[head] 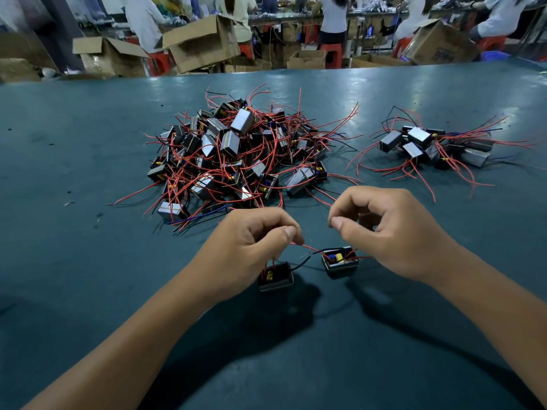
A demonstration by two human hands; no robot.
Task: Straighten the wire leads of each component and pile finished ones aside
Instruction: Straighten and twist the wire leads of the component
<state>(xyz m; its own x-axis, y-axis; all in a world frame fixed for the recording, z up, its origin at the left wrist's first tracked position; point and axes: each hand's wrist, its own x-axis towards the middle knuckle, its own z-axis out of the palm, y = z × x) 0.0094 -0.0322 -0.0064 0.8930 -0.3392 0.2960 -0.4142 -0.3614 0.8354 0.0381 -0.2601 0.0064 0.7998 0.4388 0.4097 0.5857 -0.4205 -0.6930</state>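
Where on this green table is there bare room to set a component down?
Bare table lies left of the big tangled pile, and in the strip between it and the smaller pile. The near corners beside the forearms are bare too. It is crowded between the left hand and right hand, where two components hang.

Bare forearms, sleeves out of view; left hand (251,241), right hand (393,229) ungloved.

one head view, worn by the person, looking forward and down across the green table (88,128); forearms near at bottom, workshop boxes (201,42) far at top.
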